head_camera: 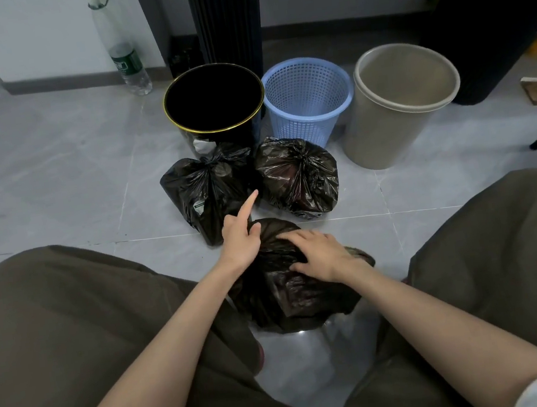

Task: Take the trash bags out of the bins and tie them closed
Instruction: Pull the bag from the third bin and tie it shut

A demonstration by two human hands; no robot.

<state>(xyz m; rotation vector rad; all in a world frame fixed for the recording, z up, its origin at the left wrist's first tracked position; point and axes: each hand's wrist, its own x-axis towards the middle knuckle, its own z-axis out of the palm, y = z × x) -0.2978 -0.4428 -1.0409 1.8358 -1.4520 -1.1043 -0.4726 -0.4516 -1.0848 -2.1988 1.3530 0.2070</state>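
One bag (pixel 289 292) nearest: right hand (pixel 318 258) flat on top; left hand (pixel 239 241) grip unclear (lower fingers hidden).

The grey tiled floor (pixel 69 181) carries everything. Just past the raised forefinger of the left hand (pixel 239 241) lie two tied black bags side by side: the left bag (pixel 205 191) and the right bag (pixel 297 175). Beyond them a black bin (pixel 213 108), a blue basket (pixel 307 95) and a beige bin (pixel 398 107) stand in a row. Far left of that fingertip, a plastic bottle (pixel 124 51) stands by the wall. Under the fingers of the right hand (pixel 318 254), a clear bin (pixel 301 363) holds a third bag (pixel 293 295).
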